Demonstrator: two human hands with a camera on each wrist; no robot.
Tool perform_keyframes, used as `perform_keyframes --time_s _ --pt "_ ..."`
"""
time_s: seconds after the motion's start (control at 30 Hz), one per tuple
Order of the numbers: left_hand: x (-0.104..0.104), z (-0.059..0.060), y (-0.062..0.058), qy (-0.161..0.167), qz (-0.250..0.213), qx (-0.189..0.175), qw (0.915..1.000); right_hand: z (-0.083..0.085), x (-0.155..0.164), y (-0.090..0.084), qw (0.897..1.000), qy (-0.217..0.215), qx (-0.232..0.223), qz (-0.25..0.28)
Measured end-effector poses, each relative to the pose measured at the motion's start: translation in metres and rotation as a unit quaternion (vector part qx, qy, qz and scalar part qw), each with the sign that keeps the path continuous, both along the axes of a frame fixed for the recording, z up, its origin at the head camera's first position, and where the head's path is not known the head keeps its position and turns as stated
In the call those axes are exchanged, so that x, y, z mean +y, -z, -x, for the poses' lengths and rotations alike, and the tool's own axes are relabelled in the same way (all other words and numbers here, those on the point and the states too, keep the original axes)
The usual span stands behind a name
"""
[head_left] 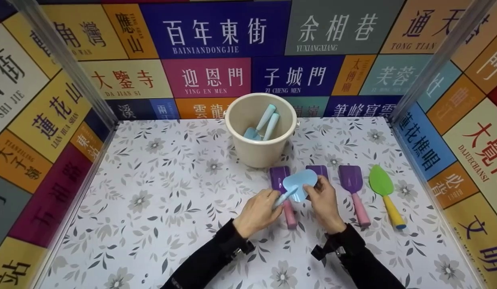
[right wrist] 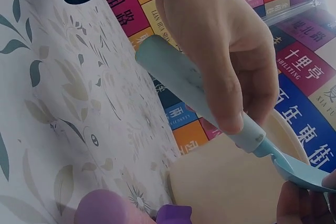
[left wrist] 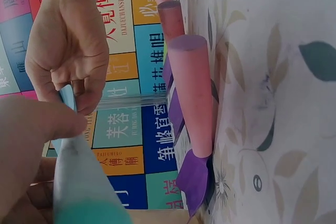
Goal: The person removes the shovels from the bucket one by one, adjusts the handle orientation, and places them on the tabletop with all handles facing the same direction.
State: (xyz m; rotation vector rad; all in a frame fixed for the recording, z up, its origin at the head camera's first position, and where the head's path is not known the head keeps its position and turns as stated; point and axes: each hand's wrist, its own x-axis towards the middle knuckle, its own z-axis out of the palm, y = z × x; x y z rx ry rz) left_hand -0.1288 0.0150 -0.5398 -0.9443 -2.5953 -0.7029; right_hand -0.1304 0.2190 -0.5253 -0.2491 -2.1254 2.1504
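A light blue toy shovel (head_left: 306,178) is held above the table between both hands. My left hand (head_left: 256,212) grips its handle, the thumb lying along it in the right wrist view. With thumb and fingers my right hand (head_left: 326,206) pinches the edge of the shovel's blade. Just below the hands lies a purple shovel with a pink handle (head_left: 289,214). Another purple shovel (head_left: 318,170) is partly hidden behind the right hand. Beyond the hands stands a cream bucket (head_left: 256,154), with two light blue-handled tools (head_left: 267,116) leaning inside it.
Right of the hands lie a third purple shovel (head_left: 351,178) with a pink handle and a green trowel (head_left: 381,180) with a yellow handle. The table (head_left: 172,192) has a leaf-patterned cover. Walls of coloured sign panels (head_left: 208,78) enclose its back and sides.
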Motion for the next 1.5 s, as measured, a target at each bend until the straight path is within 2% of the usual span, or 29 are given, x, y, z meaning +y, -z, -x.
perform_keyframes --time_s 0.53,0.73,1.03,1.2,1.37,1.5 --pt "-0.001 0.001 -0.006 -0.002 0.019 -0.011 0.9998 -0.003 -0.002 -0.004 0.999 -0.006 0.007 -0.052" --pt "-0.001 0.003 -0.007 0.001 0.038 -0.011 0.9992 -0.001 -0.002 -0.004 0.997 -0.015 0.027 -0.067" --pt "-0.002 -0.001 -0.013 0.001 0.048 -0.040 0.9980 -0.001 -0.002 -0.006 0.997 -0.031 0.038 -0.067" --pt "-0.005 -0.004 -0.015 0.003 0.052 -0.048 0.9975 -0.003 -0.001 -0.007 0.996 -0.054 0.043 -0.065" --pt "-0.011 -0.006 -0.016 0.002 0.045 -0.063 0.9970 -0.007 0.004 -0.009 0.991 -0.083 0.057 -0.085" --pt "-0.018 -0.006 -0.015 -0.003 0.022 -0.074 0.9970 -0.013 0.016 -0.010 0.982 -0.098 0.082 -0.139"
